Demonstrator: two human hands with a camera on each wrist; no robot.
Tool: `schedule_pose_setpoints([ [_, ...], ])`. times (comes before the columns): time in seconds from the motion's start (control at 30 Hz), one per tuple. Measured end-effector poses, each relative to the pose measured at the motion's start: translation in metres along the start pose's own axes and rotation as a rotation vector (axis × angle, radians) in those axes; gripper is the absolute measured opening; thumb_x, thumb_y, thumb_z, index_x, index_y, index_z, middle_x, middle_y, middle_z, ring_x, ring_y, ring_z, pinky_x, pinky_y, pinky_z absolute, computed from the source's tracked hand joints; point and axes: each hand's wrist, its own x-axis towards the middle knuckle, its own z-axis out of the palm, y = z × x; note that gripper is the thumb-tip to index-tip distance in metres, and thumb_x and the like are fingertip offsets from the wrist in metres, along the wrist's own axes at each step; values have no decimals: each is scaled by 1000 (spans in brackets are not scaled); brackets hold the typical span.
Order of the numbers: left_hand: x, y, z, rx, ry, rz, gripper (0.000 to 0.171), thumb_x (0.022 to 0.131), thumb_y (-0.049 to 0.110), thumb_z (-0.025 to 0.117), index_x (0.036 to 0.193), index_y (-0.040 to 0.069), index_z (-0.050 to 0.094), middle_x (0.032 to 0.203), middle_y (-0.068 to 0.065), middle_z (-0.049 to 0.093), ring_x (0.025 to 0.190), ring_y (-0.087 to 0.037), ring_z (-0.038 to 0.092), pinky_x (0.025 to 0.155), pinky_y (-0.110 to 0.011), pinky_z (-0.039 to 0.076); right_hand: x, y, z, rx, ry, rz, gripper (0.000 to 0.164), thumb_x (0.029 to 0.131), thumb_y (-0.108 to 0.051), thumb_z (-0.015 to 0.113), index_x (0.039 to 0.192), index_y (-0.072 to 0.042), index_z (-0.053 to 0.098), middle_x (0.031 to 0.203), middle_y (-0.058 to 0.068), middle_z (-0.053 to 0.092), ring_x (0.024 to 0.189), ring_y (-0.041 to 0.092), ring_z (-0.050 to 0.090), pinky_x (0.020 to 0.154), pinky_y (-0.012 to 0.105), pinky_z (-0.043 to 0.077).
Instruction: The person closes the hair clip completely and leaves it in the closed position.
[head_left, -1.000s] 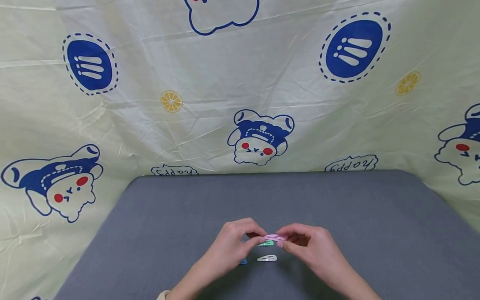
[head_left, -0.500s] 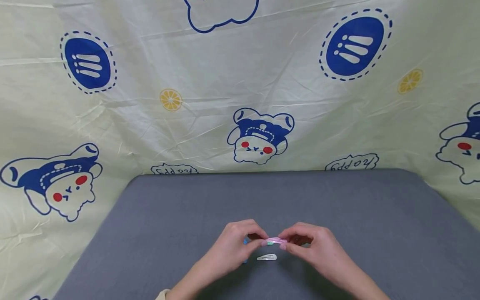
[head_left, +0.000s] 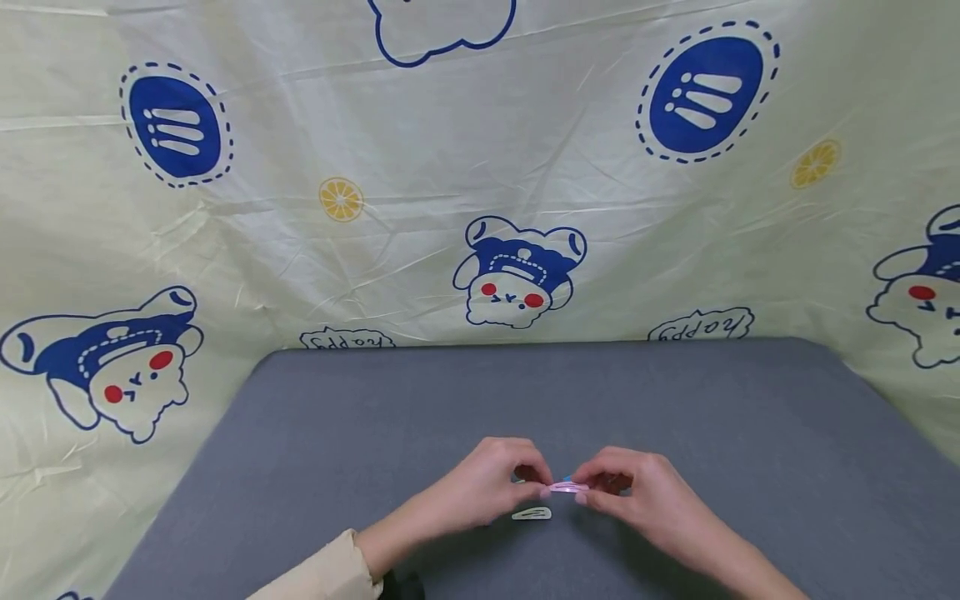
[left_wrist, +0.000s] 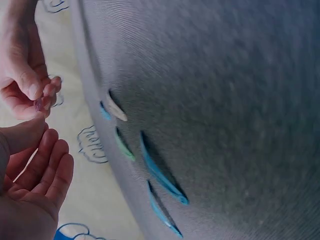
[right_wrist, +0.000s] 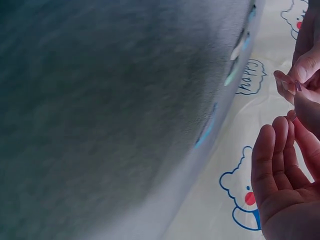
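A pink snap hair clip (head_left: 568, 487) is stretched between my two hands, above the grey table. My left hand (head_left: 504, 477) pinches its left end between thumb and fingertips. At the other end, my right hand (head_left: 637, 483) pinches it the same way. A white hair clip (head_left: 532, 513) lies on the table just below the hands. In the left wrist view a green clip (left_wrist: 124, 145) and several blue clips, one of them a long blue clip (left_wrist: 161, 171), lie spread on the cloth. From the head, the hands hide most of these.
The table (head_left: 360, 417) has a dark grey cloth surface. Behind it hangs a pale printed curtain (head_left: 420, 267) with cartoon bears and orange slices. A cream sleeve (head_left: 330, 571) covers my left forearm.
Both hands have shifted a little to the right, carrying the pink hair clip between them. More of the left sleeve shows, and a blue bit now peeks out behind the pink clip.
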Motion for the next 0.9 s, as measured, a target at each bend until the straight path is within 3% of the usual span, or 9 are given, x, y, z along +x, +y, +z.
schedule_pose_setpoints([
  [0.13, 7, -4, 4, -1, -62, -4, 3, 87, 10, 76, 87, 12, 74, 81, 14, 61, 75, 6, 54, 70, -14, 47, -2, 9, -1, 3, 0, -41, 10, 85, -18, 78, 92, -25, 73, 83, -14, 64, 73, 6, 60, 67, 27, 52],
  [0.33, 16, -13, 9, -59, -120, -30, 4, 86, 12, 77, 87, 13, 74, 81, 15, 62, 73, 4, 55, 67, -14, 47, 0, 20, -6, 38, -47, -26, 8, 87, -23, 77, 94, -21, 74, 85, -12, 65, 73, 7, 61, 66, 26, 52],
  [0.53, 24, -20, 14, -100, -158, -57, 5, 85, 12, 78, 86, 14, 74, 80, 15, 62, 72, 4, 56, 67, -15, 48, 3, 29, -11, 64, -102, -13, 10, 87, -23, 77, 95, -19, 74, 85, -9, 66, 73, 7, 62, 65, 26, 52],
  [0.9, 34, -28, 24, -80, -204, -26, 4, 84, 12, 79, 85, 11, 75, 78, 15, 61, 70, 6, 55, 65, -13, 48, 6, 42, -16, 51, -175, 5, 10, 85, -18, 78, 94, -15, 74, 82, -8, 68, 71, 7, 61, 64, 25, 51],
])
